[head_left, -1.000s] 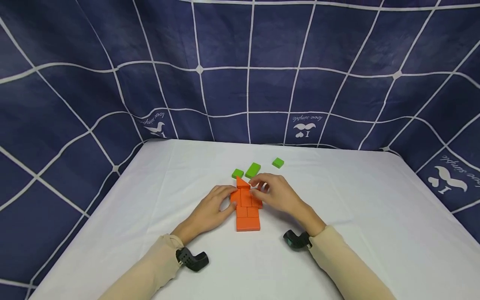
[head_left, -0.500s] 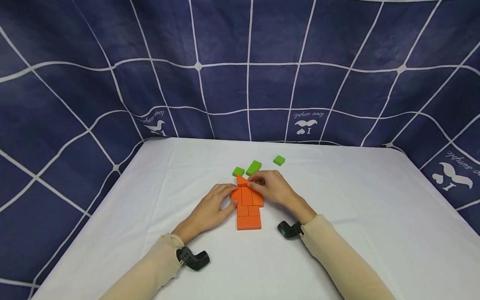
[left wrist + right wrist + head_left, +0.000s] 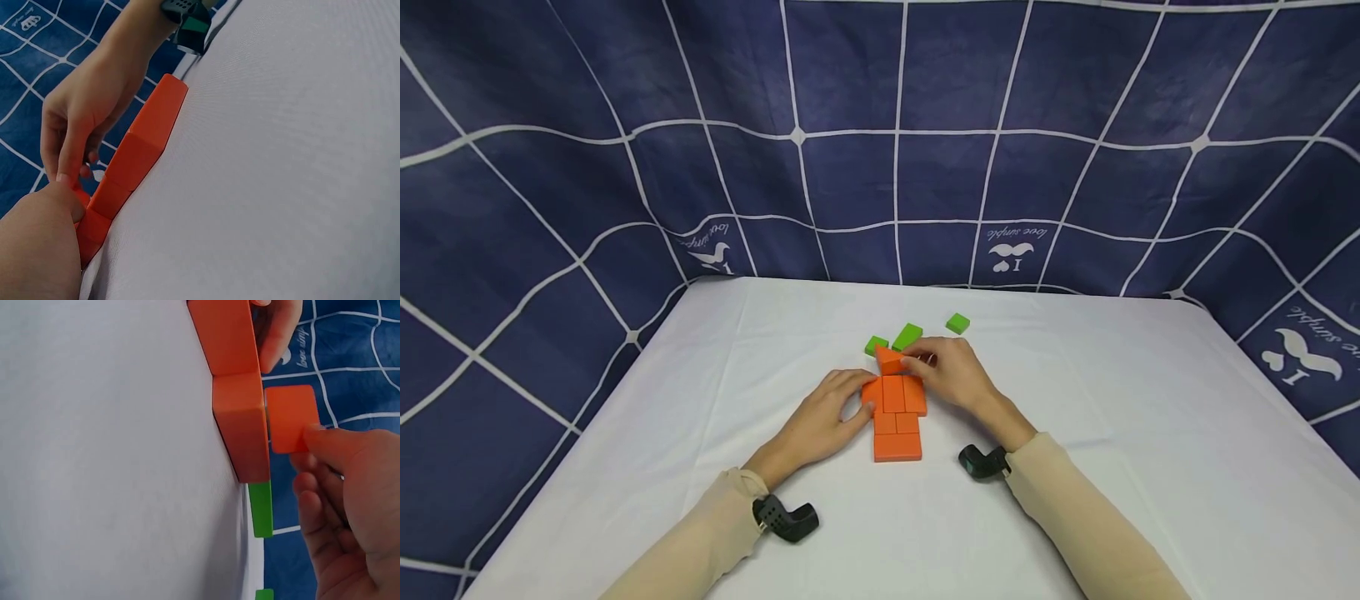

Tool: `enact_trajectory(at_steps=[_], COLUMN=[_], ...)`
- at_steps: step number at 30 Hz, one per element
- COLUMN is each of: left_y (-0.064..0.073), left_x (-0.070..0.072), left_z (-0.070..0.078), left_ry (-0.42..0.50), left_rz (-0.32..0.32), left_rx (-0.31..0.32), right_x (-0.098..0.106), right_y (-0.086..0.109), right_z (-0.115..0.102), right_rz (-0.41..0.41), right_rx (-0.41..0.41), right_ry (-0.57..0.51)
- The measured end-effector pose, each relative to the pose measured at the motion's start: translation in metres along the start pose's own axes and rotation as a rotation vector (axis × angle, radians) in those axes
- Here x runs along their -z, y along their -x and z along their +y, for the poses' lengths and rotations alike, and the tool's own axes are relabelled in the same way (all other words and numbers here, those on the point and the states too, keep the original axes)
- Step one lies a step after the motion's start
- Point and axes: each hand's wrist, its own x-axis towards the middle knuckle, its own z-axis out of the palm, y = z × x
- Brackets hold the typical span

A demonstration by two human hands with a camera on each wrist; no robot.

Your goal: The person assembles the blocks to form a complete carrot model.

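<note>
Several flat orange blocks (image 3: 897, 447) lie fitted together on the white-covered table. The left hand (image 3: 823, 421) holds the left side of this layout, forefinger at the upper corner and thumb at the lower corner of an orange block (image 3: 871, 392). The right hand (image 3: 955, 375) pinches an orange triangular block (image 3: 889, 360) between thumb and fingers at the top of the layout. In the right wrist view, a roughly square face of this held block (image 3: 290, 415) shows raised over the others. The left wrist view shows the orange blocks (image 3: 147, 137) edge-on, the held block mostly hidden.
Beyond the layout lie a small green block (image 3: 875, 345), a longer green block (image 3: 907, 337) and, farther right, another small green block (image 3: 957, 323). A dark blue curtain with white lines (image 3: 850, 175) hangs behind the white table (image 3: 1075, 392).
The right hand has moved in to the orange triangular block and pinches it; the block is now tilted and shifted slightly away from the layout. The left hand has stayed in place.
</note>
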Motion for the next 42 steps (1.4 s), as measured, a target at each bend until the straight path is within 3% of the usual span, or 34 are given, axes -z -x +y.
enact_trajectory(at_steps=[12,21,42], left_y=[0.000,-0.001,-0.001], left_x=[0.001,0.001,0.001], left_z=[0.000,0.001,0.000], left_ry=[-0.005,-0.004,-0.001], left_rz=[-0.002,0.012,0.005], left_rx=[-0.001,-0.010,-0.012], right_x=[0.015,0.022,0.019], right_y=[0.013,0.034,0.068], right_z=[0.002,-0.003,-0.007], right_rz=[0.039,-0.083,-0.257], right_rx=[0.120,0.112,0.288], right_ry=[-0.118,-0.215,-0.381])
